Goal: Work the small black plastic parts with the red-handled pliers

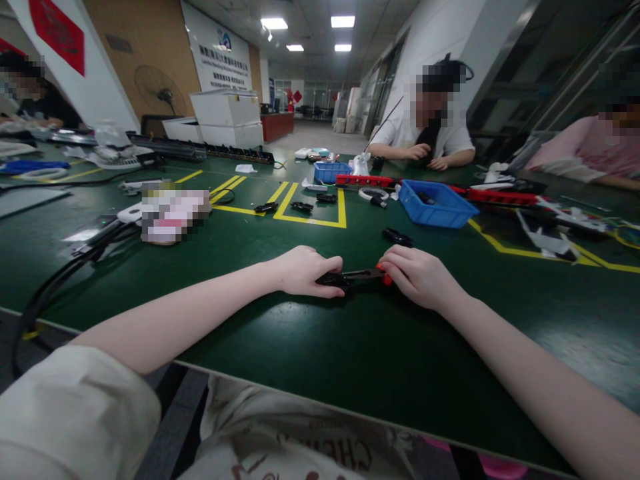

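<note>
My left hand [306,270] is closed around a small black plastic part [333,281], thumb and fingers pinching it just above the green tabletop. My right hand [425,275] grips red-handled pliers [369,274], whose dark jaws point left and reach the black part. Whether the jaws are clamped on it I cannot tell. Just behind my right hand lies another black part [397,237]. Farther back, similar black pieces [302,207] rest in and beside a yellow taped rectangle [310,223].
A blue bin [440,215] with dark items stands at the back right, near a smaller blue bin [332,173] and red strips [370,181]. Cables [75,270] and a pink phone-like object [175,217] lie at the left. Other people sit across the table.
</note>
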Motion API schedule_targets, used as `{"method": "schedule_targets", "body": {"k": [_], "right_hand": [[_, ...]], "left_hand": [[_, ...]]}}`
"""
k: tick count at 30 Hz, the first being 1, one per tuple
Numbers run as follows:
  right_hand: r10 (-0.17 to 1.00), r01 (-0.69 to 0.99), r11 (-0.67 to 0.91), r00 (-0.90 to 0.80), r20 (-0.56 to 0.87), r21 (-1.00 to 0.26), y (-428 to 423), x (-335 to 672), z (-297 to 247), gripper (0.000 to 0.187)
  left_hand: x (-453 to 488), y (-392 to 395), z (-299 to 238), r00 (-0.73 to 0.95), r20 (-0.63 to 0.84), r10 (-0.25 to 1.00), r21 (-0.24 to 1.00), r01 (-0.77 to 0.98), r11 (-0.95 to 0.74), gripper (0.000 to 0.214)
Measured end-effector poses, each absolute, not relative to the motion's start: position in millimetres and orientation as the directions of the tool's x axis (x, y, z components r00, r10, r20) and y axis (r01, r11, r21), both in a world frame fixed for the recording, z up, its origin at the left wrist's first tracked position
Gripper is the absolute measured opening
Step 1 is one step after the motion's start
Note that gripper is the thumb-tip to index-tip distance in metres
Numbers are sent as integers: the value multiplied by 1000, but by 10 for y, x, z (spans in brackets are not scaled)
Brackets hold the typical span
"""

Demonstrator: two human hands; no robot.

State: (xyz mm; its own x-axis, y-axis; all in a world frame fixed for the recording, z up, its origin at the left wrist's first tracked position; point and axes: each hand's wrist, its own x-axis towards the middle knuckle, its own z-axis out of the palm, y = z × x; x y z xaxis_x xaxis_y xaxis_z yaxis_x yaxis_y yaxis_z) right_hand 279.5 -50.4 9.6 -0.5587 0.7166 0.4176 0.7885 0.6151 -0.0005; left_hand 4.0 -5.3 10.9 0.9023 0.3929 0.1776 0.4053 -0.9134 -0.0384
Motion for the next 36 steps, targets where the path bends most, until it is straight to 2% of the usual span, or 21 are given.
{"method": "schedule_targets", "body": {"k": [14, 19, 23, 31, 36], "right_hand": [[717, 801, 597, -558, 417, 46, -508, 2759, 93, 37], [717, 795, 604, -574, 395, 58, -505, 2774, 101, 35], [719, 795, 601, -583, 379, 83, -502, 2771, 105, 41], [737, 835, 544, -522, 429, 81, -507, 2796, 86, 41], [736, 838, 541, -510, 445, 66, -504, 2816, 91, 38]], "left_hand": [[41, -61, 95, 890, 201, 410, -84, 433, -898, 45], [30, -59, 90, 888, 219, 405, -63, 427, -902, 44], [30, -67, 97, 883, 219, 415, -50, 434, -899, 44], [22, -49, 92, 870, 235, 434, 67, 431, -900, 39], [23, -47, 91, 872, 239, 426, 78, 420, -904, 37]]}}
